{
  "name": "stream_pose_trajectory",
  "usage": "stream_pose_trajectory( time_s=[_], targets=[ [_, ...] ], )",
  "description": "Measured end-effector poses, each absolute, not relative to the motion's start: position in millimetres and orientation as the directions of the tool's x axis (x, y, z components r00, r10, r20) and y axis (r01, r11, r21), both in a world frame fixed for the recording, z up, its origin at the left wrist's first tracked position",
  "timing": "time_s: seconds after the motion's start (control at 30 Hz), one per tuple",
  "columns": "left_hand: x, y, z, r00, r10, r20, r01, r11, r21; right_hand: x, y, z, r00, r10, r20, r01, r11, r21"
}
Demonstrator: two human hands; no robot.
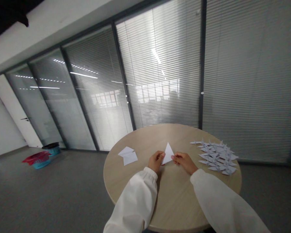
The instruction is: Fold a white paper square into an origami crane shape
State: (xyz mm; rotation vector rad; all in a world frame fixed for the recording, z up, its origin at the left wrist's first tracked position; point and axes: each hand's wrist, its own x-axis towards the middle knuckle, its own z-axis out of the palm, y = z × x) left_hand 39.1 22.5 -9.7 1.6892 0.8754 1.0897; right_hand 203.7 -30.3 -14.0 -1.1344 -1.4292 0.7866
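The left hand (156,160) and the right hand (184,161) hold a folded white paper (168,154) between them, above the middle of the surface (174,200), a round pale wood-toned top. The left hand's grip pinches the paper at its left side, thumb on the near face; the right hand's grip pinches its right lower corner. The paper stands out as a pointed, roughly triangular shape, its tip toward the far side. On the left of the surface, well apart from the hands, lie some white sheets (128,155), angled against each other or overlapping; which, it is hard to tell. On the right lies a dense cluster of folded paper pieces (218,158) with thin pointed ends, close to the right edge. Both arms wear white sleeves (138,197) gathered at the wrists. No writing, label or brand can be read on the papers, the surface or the sleeves.
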Motion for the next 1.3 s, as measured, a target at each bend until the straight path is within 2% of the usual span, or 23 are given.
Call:
stream_pose_trajectory(
  time_s=[0.2,0.4,0.73,1.0,1.17,1.3],
  targets=[
    [37,30,-13,0.27,0.897,0.35,0.153,-0.399,0.904,204,-30,-14,-0.041,0.935,0.353,0.204,0.354,-0.913],
    [37,29,-14,0.268,0.893,0.363,0.138,-0.408,0.902,204,-33,-11,-0.069,0.921,0.382,0.235,0.388,-0.892],
    [43,18,-10,0.515,0.816,0.263,-0.012,-0.3,0.954,202,-34,-8,-0.004,0.926,0.377,0.253,0.366,-0.896],
    [44,23,-18,0.534,0.812,0.235,0.008,-0.283,0.959,202,-35,-8,0.023,0.915,0.402,0.255,0.383,-0.888],
    [43,25,-20,0.5,0.826,0.26,0.085,-0.345,0.935,203,-33,-9,0.025,0.922,0.387,0.206,0.374,-0.904],
    [42,23,-18,0.506,0.824,0.255,0.124,-0.362,0.924,204,-32,-9,0.04,0.92,0.391,0.243,0.37,-0.897]
  ],
)
